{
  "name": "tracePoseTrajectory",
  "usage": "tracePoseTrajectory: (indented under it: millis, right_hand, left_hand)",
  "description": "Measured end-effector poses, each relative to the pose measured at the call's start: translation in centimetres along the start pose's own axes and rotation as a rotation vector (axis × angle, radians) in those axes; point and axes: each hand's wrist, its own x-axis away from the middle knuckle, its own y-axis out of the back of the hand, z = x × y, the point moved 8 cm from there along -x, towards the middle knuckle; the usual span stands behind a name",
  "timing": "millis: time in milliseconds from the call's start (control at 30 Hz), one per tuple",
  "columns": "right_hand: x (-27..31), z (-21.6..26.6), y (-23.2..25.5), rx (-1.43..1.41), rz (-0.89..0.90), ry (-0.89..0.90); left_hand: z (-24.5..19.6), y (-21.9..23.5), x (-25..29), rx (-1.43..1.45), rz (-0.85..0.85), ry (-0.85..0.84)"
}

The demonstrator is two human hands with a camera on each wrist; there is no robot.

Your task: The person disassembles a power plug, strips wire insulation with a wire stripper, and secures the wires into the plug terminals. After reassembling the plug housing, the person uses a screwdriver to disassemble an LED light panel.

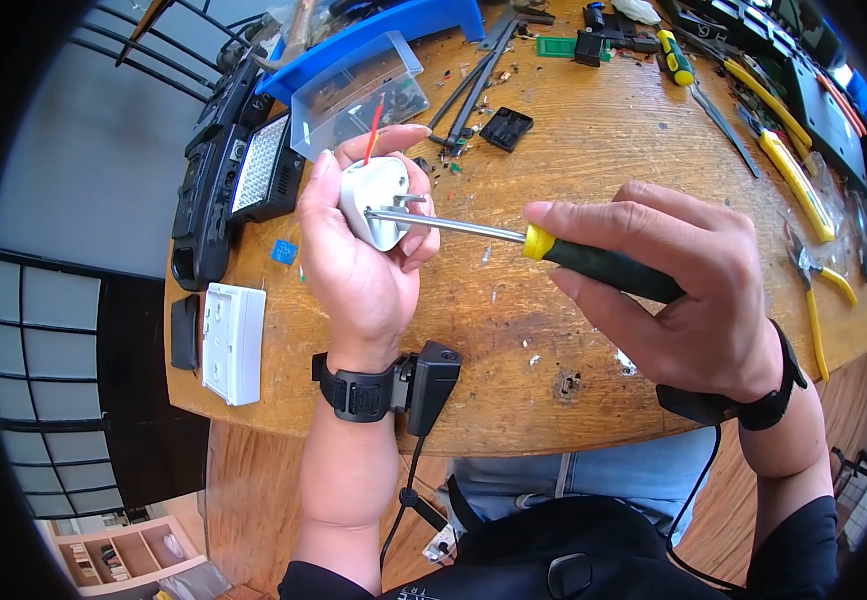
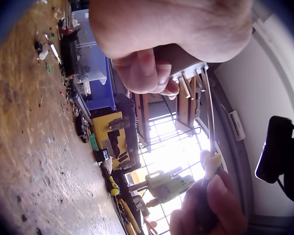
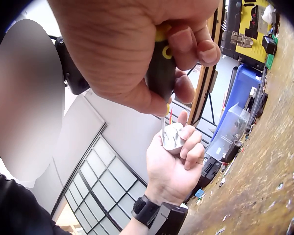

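My left hand [image 1: 358, 270] grips a white power plug [image 1: 361, 188] above the table, its face with metal prongs [image 1: 411, 199] turned to the right. A red wire [image 1: 374, 130] sticks up from the plug's far side. In my right hand [image 1: 693, 285] is a screwdriver [image 1: 608, 268] with a dark handle and yellow collar, pinched between thumb and fingers. Its metal shaft [image 2: 210, 115] reaches across to the plug's face, the tip right at the surface beside the prongs. The right wrist view shows the left fingers curled around the plug [image 3: 173, 138].
A clear plastic box [image 1: 348, 100] and a blue tray [image 1: 393, 30] stand at the back left, near a lamp panel [image 1: 261, 168]. A white case [image 1: 234, 343] lies at the left edge. Yellow-handled pliers [image 1: 811, 290] and other tools line the right side.
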Motion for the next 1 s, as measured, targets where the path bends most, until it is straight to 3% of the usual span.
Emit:
tracePoseTrajectory:
  millis: [367,867,933,1000]
  right_hand:
    - [0.3,0.8,0.1,0.19,0.003,0.081]
    - [0.7,-1.3,-0.4,-0.147,0.028,-0.15]
    - [1.0,-3.0,-1.3,-0.345,0.151,-0.434]
    - [0.4,-3.3,-0.8,-0.298,0.146,-0.344]
  left_hand:
    - [-0.1,-0.2,0.2,-0.233,-0.027,-0.008]
    - [-0.6,-0.2,0.2,-0.57,-0.069,-0.057]
    - [-0.7,0.1,0.1,-0.477,-0.02,-0.072]
    - [-0.7,-0.6,0.1,-0.368,0.028,-0.093]
